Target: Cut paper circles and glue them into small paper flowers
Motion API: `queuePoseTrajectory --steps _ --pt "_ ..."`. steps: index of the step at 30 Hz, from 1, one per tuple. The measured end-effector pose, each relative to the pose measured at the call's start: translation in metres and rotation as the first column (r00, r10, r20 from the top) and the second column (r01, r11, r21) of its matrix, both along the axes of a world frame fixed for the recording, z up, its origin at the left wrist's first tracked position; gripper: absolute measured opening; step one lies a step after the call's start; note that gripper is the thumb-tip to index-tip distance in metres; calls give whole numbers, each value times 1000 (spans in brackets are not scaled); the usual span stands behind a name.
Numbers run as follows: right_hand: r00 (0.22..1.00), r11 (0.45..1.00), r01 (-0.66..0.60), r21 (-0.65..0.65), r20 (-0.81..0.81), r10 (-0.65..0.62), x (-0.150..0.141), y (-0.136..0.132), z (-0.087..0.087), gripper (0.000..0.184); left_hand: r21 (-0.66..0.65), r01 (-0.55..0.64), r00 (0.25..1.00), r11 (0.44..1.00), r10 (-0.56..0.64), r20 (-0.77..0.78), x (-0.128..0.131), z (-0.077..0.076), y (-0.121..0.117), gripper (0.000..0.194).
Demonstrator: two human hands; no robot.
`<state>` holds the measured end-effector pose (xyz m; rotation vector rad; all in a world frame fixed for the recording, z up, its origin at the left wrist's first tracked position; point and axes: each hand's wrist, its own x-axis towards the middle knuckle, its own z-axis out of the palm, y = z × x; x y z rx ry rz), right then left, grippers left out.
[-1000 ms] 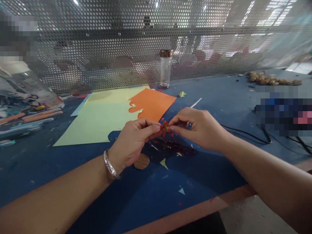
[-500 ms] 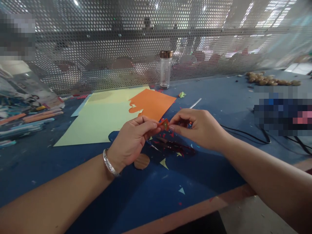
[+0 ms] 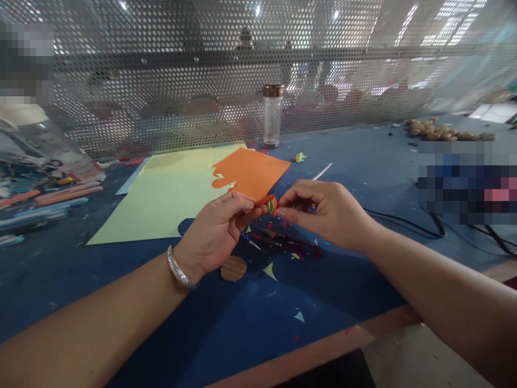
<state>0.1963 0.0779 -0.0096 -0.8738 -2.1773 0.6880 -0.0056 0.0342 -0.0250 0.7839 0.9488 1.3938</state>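
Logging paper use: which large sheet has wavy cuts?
The orange sheet, its left edge cut in curves; the pale green sheet and others beneath show straight edges.

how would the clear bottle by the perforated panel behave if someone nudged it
The clear bottle would probably tip fairly easily, as it stands tall and narrow. Its smooth, shiny wall may feel slippery. Once toppled, its round body would likely roll.

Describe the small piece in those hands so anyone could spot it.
On the blue table, find the orange sheet. Just nearer the viewer, the left hand and right hand pinch a curled orange piece with a green middle. Unlike the green-and-orange bit lying beyond, it's held.
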Motion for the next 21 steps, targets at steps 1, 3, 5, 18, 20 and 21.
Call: queuePoseTrajectory --steps 1,3,5,18,20,21 --pt "1000 1000 -6 5 0 6 0 0 0 7 -2 6 1000 1000 -6 2 0 0 0 8" --pt "1000 1000 -16 12 3 15 0 0 0 7 -3 26 1000 1000 -26 7 0 0 0 8" --pt "1000 1000 -23 6 8 23 0 0 -1 7 -1 46 999 999 -46 3 0 0 0 8" --pt "999 999 -46 22 28 45 0 1 -3 7 162 115 939 980 -54 -339 1 -3 -4 28" --pt "998 998 -50 29 31 49 -1 1 -3 6 176 118 908 977 -34 -418 0 -4 -5 29" --pt "998 998 -52 32 30 51 -1 1 -3 6 178 115 890 977 -22 -454 0 -4 -5 29"
